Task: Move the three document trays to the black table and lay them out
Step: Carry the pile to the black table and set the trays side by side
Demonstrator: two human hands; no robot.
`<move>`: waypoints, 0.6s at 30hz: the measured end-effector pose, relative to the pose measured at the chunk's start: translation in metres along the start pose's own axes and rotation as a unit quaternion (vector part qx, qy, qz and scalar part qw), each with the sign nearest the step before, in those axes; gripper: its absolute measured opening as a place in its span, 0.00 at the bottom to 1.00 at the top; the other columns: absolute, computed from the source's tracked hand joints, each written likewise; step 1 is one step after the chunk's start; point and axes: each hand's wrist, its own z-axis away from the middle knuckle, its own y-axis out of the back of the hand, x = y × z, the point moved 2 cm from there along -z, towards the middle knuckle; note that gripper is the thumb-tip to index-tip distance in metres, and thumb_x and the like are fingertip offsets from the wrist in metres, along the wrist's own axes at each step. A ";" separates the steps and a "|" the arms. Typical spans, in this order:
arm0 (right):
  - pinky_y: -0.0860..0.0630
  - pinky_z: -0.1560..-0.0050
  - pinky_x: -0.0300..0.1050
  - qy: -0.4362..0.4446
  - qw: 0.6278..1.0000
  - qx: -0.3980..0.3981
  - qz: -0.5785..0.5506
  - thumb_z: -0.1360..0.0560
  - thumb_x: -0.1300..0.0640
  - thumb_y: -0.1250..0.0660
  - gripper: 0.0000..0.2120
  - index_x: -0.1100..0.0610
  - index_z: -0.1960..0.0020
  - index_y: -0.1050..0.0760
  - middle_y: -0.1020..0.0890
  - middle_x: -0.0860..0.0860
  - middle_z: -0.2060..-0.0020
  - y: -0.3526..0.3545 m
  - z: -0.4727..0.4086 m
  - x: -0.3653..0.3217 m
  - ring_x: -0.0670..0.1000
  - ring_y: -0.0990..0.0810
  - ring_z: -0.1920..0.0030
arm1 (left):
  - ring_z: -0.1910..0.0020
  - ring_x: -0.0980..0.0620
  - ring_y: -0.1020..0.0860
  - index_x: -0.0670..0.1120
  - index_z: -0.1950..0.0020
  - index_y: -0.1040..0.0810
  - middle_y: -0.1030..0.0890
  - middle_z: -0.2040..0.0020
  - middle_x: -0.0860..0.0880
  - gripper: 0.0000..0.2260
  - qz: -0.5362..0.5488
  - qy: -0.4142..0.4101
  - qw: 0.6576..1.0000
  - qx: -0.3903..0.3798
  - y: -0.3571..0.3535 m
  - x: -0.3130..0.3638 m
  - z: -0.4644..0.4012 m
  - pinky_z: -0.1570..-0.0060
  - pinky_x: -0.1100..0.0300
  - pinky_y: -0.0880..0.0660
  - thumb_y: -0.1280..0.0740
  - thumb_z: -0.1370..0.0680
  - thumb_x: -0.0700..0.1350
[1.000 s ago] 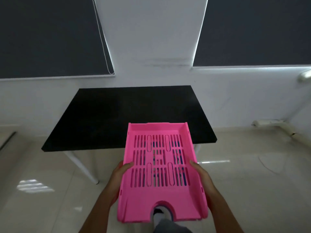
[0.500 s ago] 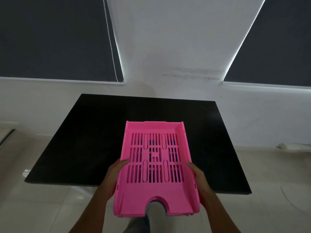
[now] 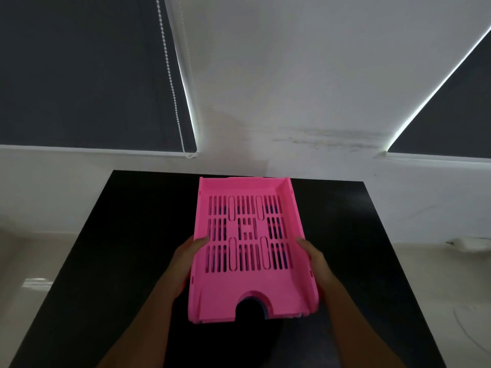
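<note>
Closer now: pink tray stack (image 3: 251,251) over black table (image 3: 111,248), both hands' grip clasping sides.

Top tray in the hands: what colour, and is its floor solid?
Pink tray, floor slotted in rows, not solid; head view shows it.

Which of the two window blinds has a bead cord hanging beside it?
The left blind: a white bead cord hangs along its right edge; the right blind shows none.
</note>
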 end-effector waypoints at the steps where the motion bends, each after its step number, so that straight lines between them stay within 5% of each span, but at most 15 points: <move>1: 0.16 0.55 0.53 -0.001 1.000 0.004 0.005 0.20 0.48 0.40 0.20 0.60 0.37 0.23 0.15 0.62 0.49 -0.001 -0.005 -0.003 0.59 0.15 0.53 | 0.44 0.41 0.15 0.51 0.32 0.21 0.14 0.43 0.42 0.33 -0.005 0.002 1.000 -0.001 0.001 0.004 -0.005 0.42 0.39 0.21 0.25 0.35 0.61; 4: 0.17 0.48 0.58 0.028 0.999 0.019 0.024 0.22 0.48 0.35 0.22 0.59 0.33 0.25 0.17 0.65 0.42 0.000 -0.014 -0.007 0.63 0.16 0.48 | 0.44 0.40 0.15 0.52 0.30 0.23 0.15 0.41 0.41 0.29 -0.021 -0.011 1.000 0.002 0.002 0.013 -0.014 0.41 0.37 0.22 0.26 0.30 0.58; 9: 0.16 0.49 0.55 0.154 0.977 0.061 0.133 0.19 0.60 0.38 0.14 0.48 0.38 0.19 0.13 0.54 0.49 -0.007 -0.003 -0.022 0.58 0.13 0.49 | 0.42 0.39 0.17 0.54 0.26 0.27 0.16 0.40 0.42 0.19 -0.054 -0.067 0.994 0.061 -0.010 0.021 -0.018 0.39 0.35 0.23 0.37 0.17 0.45; 15: 0.16 0.50 0.55 0.180 0.969 0.098 0.139 0.18 0.61 0.38 0.16 0.47 0.37 0.20 0.13 0.50 0.49 0.015 0.012 -0.041 0.53 0.13 0.50 | 0.39 0.42 0.18 0.51 0.25 0.28 0.17 0.37 0.44 0.19 -0.091 -0.108 0.985 0.099 -0.054 0.048 -0.009 0.36 0.37 0.24 0.39 0.17 0.45; 18: 0.16 0.52 0.53 0.187 0.963 0.109 0.158 0.19 0.58 0.38 0.14 0.46 0.38 0.21 0.13 0.48 0.51 0.053 0.024 -0.062 0.51 0.13 0.52 | 0.33 0.42 0.22 0.52 0.25 0.29 0.22 0.29 0.44 0.27 -0.123 -0.121 0.982 0.079 -0.098 0.058 -0.014 0.33 0.37 0.26 0.34 0.23 0.57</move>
